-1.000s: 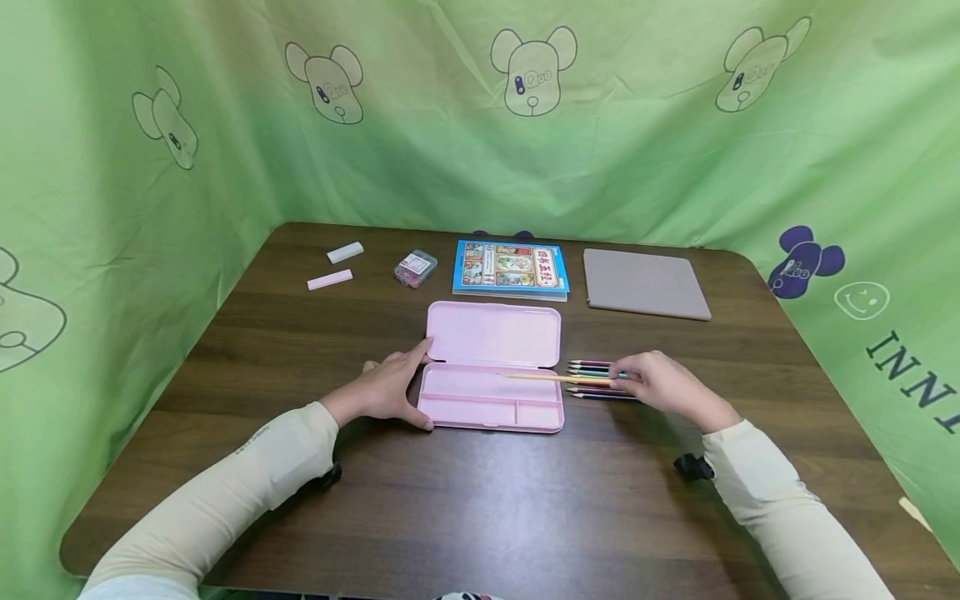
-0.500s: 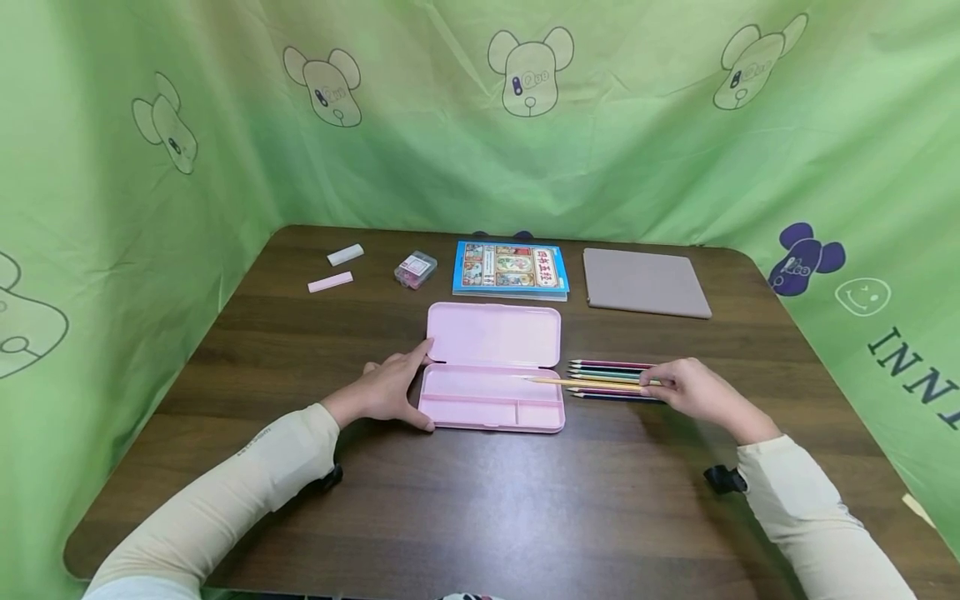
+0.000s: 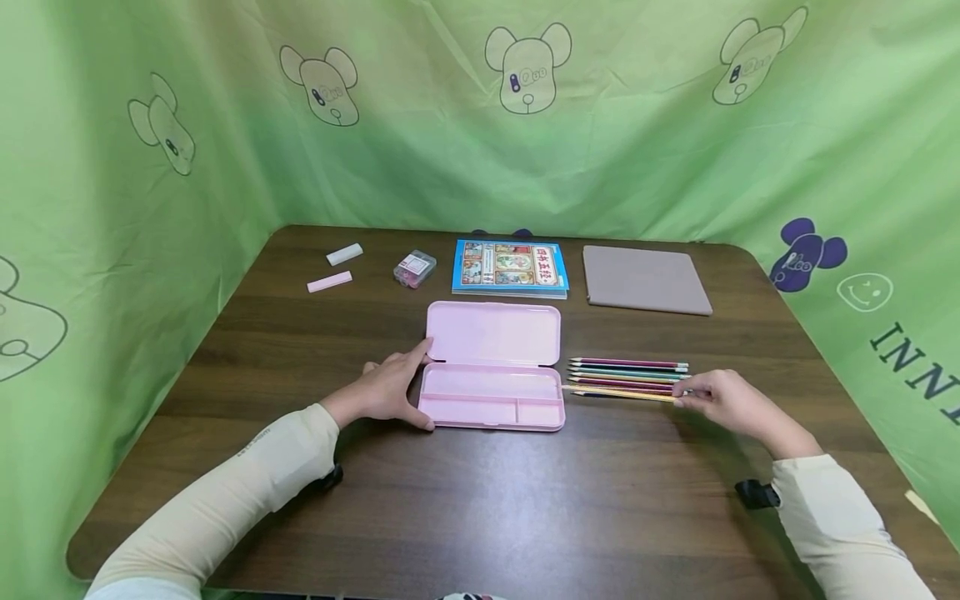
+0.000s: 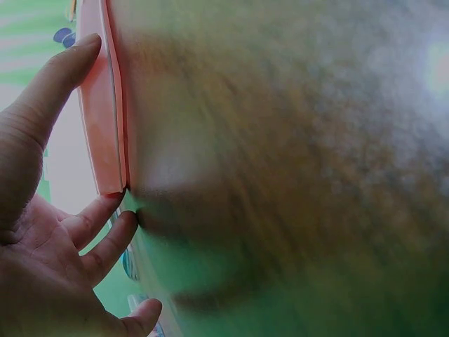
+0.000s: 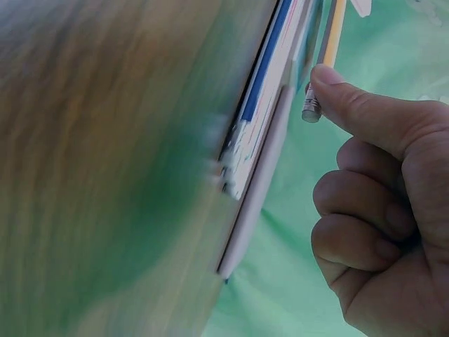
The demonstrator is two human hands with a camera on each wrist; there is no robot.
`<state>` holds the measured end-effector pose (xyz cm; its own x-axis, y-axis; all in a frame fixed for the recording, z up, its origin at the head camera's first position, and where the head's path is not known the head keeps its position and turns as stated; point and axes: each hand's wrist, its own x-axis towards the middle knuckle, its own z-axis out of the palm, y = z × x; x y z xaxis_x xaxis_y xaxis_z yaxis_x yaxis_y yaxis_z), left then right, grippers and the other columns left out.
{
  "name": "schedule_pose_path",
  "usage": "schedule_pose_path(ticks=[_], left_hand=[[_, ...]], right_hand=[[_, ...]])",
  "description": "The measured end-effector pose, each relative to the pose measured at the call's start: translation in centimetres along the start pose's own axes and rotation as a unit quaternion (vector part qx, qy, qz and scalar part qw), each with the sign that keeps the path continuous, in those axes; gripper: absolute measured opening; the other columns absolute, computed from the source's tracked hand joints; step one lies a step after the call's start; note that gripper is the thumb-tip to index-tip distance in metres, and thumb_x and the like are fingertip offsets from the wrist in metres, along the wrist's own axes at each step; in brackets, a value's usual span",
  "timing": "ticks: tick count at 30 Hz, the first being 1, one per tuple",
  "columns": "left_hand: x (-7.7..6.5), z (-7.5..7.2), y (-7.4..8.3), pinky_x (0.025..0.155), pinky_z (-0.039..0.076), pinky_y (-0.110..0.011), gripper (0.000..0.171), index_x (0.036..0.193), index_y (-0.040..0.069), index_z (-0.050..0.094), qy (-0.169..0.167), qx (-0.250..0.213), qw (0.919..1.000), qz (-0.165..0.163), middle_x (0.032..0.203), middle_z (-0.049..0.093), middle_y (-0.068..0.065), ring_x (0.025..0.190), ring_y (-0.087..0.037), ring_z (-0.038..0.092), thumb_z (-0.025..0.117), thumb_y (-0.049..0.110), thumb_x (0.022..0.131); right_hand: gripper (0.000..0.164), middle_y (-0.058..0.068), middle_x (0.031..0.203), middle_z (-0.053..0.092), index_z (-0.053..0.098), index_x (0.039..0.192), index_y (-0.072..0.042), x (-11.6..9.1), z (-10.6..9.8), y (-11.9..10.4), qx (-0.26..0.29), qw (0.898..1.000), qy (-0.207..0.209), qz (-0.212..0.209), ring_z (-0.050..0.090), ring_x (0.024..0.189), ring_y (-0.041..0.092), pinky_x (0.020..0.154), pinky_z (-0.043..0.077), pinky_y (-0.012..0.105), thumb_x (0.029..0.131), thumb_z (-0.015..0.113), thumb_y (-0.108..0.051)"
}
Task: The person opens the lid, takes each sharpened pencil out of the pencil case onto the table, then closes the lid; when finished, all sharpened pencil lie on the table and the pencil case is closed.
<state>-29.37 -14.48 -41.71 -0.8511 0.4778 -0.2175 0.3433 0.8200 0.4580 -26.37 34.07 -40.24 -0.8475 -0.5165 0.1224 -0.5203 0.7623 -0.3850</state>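
Observation:
A pink pencil case [image 3: 465, 382] lies open on the table, its lid [image 3: 493, 333] folded back and no items in its compartments. My left hand [image 3: 384, 388] rests at the case's left end, fingers spread, with the thumb on the near side and a fingertip at the end, as the left wrist view shows. My right hand [image 3: 731, 406] pinches a yellow pencil [image 3: 637, 395] near its silver end [image 5: 312, 111] between thumb and forefinger, the other fingers curled. That pencil's tip is beside the case's right edge. Several other pencils [image 3: 626, 364] lie side by side beneath and beyond it.
Behind the case lie a blue picture book [image 3: 510, 268] and a grey flat notebook-like item [image 3: 647, 280]. Further left are a small clear box [image 3: 415, 268], a white block [image 3: 344, 254] and a pink strip [image 3: 329, 282]. A green curtain [image 3: 420, 167] hangs behind the table.
My right hand has drawn the yellow pencil to the right and slightly nearer me, from over the case to above the row of pencils. The left hand stays at the case.

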Motion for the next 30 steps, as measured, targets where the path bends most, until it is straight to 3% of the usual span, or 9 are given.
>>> schedule_pose_path(ticks=[4, 8, 19, 25, 30], left_hand=[[0.0, 0.0, -0.1, 0.086, 0.029, -0.054, 0.125, 0.149, 0.011, 0.004, -0.001, 0.001, 1.0000, 0.000, 0.140, 0.045, -0.001, 0.128, -0.029, 0.037, 0.081, 0.053, 0.060], [0.1, 0.1, -0.2, 0.087, 0.029, -0.053, 0.126, 0.150, 0.012, 0.003, -0.003, 0.001, 1.0000, -0.004, 0.141, 0.044, -0.001, 0.129, -0.028, 0.036, 0.080, 0.054, 0.060], [0.2, 0.1, -0.1, 0.087, 0.028, -0.053, 0.126, 0.150, 0.013, 0.003, -0.005, 0.000, 1.0000, -0.008, 0.142, 0.043, -0.001, 0.129, -0.028, 0.036, 0.080, 0.054, 0.060], [0.1, 0.1, 0.0, 0.087, 0.028, -0.053, 0.125, 0.150, 0.012, 0.003, -0.005, -0.002, 1.0000, -0.006, 0.141, 0.044, -0.001, 0.129, -0.028, 0.036, 0.081, 0.053, 0.061], [0.1, 0.0, 0.0, 0.087, 0.028, -0.053, 0.124, 0.150, 0.012, 0.003, -0.006, 0.000, 0.9999, -0.008, 0.141, 0.044, -0.001, 0.128, -0.028, 0.036, 0.081, 0.052, 0.061]], right_hand=[[0.008, 0.004, 0.076, 0.070, 0.070, 0.080, -0.004, -0.5, -0.2, 0.5, -0.011, 1.000, 0.003, -0.001, 0.051, 0.067, -0.010, 0.054, 0.045, 0.021, 0.074, 0.072, 0.000], [0.006, 0.002, 0.073, 0.069, 0.070, 0.080, -0.004, -0.9, -0.4, 0.8, -0.016, 1.000, -0.003, 0.007, 0.048, 0.066, -0.010, 0.054, 0.044, 0.022, 0.075, 0.071, -0.001], [0.005, -0.004, 0.071, 0.067, 0.069, 0.079, -0.007, -0.8, 0.0, 1.3, -0.038, 0.998, -0.030, 0.051, 0.048, 0.063, -0.008, 0.055, 0.044, 0.024, 0.076, 0.071, -0.005], [0.007, 0.002, 0.078, 0.069, 0.071, 0.084, -0.007, -0.4, -0.2, 1.4, -0.043, 0.994, -0.045, 0.089, 0.050, 0.065, -0.004, 0.058, 0.044, 0.026, 0.078, 0.071, -0.010], [0.015, -0.005, 0.062, 0.053, 0.071, 0.091, -0.003, -0.3, -0.2, 1.3, -0.032, 0.994, -0.037, 0.102, 0.037, 0.058, 0.000, 0.055, 0.035, 0.024, 0.079, 0.071, -0.013]])
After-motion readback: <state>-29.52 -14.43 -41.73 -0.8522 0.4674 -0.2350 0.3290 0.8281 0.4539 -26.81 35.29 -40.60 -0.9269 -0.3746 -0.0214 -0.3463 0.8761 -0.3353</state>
